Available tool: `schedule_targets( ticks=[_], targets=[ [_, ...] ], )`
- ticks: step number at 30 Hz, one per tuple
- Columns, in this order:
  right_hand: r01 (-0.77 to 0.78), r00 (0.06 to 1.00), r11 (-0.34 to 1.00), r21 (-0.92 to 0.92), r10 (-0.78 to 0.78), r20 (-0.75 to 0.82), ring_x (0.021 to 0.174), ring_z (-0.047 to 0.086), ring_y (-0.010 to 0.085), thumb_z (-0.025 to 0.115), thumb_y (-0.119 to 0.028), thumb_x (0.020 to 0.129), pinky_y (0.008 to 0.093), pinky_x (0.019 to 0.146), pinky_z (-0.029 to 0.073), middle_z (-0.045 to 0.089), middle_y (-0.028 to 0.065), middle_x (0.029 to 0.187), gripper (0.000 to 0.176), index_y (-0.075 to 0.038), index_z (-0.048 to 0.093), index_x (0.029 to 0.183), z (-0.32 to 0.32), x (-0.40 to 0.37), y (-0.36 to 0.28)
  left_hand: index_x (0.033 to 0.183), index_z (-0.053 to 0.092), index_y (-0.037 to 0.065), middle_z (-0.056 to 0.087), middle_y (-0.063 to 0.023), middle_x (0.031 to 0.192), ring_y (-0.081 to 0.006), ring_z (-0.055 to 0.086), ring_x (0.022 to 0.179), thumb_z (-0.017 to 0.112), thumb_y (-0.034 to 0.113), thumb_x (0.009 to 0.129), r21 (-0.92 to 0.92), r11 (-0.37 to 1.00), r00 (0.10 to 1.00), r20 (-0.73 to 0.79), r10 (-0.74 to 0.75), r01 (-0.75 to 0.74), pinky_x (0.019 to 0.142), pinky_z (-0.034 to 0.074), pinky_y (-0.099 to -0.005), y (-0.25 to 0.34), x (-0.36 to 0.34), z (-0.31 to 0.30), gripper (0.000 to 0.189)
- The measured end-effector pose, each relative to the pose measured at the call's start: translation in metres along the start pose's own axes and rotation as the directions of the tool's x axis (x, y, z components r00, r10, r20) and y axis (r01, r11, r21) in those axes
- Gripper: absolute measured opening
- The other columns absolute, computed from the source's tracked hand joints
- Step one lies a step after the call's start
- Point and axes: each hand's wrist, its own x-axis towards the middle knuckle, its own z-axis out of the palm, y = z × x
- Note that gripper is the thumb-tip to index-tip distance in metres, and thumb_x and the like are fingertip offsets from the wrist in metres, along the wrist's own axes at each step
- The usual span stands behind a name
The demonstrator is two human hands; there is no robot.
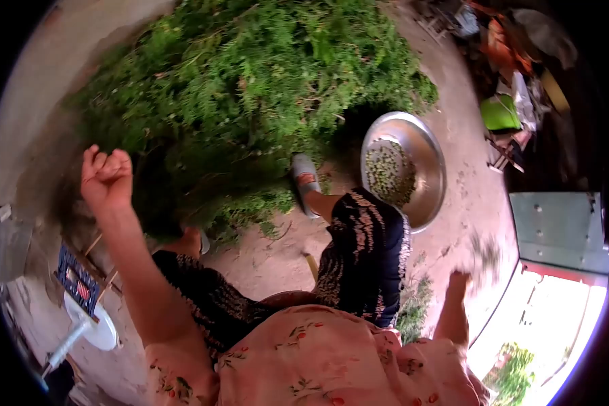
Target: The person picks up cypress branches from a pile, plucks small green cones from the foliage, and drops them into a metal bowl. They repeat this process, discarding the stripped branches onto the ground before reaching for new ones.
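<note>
My left hand [107,177] is raised at the left, its fingers curled in; nothing shows in it. It is near the left edge of a big heap of green leafy branches [264,81]. Out at the right, my right hand [460,279] is closed on a leafy branch [484,256], smeared by motion; the fingers themselves are hard to make out. A wide metal basin [432,177] stands beside my knee, with many small round green fruits [389,172] lying in it.
My slippered foot [304,177] is at the heap's near edge. A few cut branches [416,308] lie on the floor near my hip. At the left stands a round white stand base [101,328]; clutter with a green bag [499,112] lines the right wall, near a metal door panel [558,227].
</note>
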Motion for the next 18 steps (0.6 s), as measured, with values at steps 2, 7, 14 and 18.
schedule_targets(
  ticks=[2,7,14,18],
  targets=[
    [0.111,0.976,0.984,-0.138,-0.082,0.201,0.087,0.054,0.0195,0.038,-0.024,0.089,0.0460,0.077,0.038,0.058,0.0028,0.094,0.023,-0.016,0.058,0.099,0.084,0.006,-0.023,0.084,0.055,0.002,0.040,0.0007,0.051,-0.0119,0.034,0.043,0.051,0.013,0.086,-0.007,1.000,0.998,-0.057,0.009,-0.009,0.072,0.045,-0.0347,-0.006,-0.001,0.006,0.012],
    [0.353,0.878,-0.715,-0.603,0.030,0.478,0.067,0.052,0.0161,0.051,-0.024,0.079,0.0343,0.055,0.043,0.053,0.0021,0.072,0.009,-0.016,0.055,0.082,0.023,0.041,-0.022,0.082,0.056,0.005,0.043,0.0025,0.052,-0.0116,0.035,0.043,0.053,0.017,0.086,-0.018,1.000,0.993,-0.115,-0.009,0.007,0.069,0.046,-0.0357,-0.014,-0.003,0.013,0.013],
    [0.232,0.941,-0.964,0.130,0.188,-0.281,0.083,0.058,0.0186,0.056,-0.009,0.084,0.0277,0.067,0.050,0.058,0.0106,0.094,0.023,0.002,0.055,0.105,-0.389,0.013,0.075,0.083,0.055,0.006,0.043,0.0026,0.054,-0.0117,0.037,0.045,0.050,0.019,0.089,0.022,0.999,0.976,-0.215,0.040,-0.036,0.067,0.045,-0.0328,-0.016,-0.006,0.020,0.015],
    [-0.025,0.882,-0.972,0.232,-0.131,-0.453,0.074,0.062,0.0218,0.057,-0.012,0.083,0.0287,0.056,0.051,0.060,0.0123,0.091,0.025,0.001,0.054,0.105,-0.508,-0.004,0.011,0.084,0.054,0.006,0.043,0.0028,0.055,-0.0115,0.037,0.045,0.049,0.019,0.090,0.007,1.000,0.981,-0.190,0.029,-0.028,0.067,0.044,-0.0330,-0.014,-0.005,0.017,0.014]
  ],
)
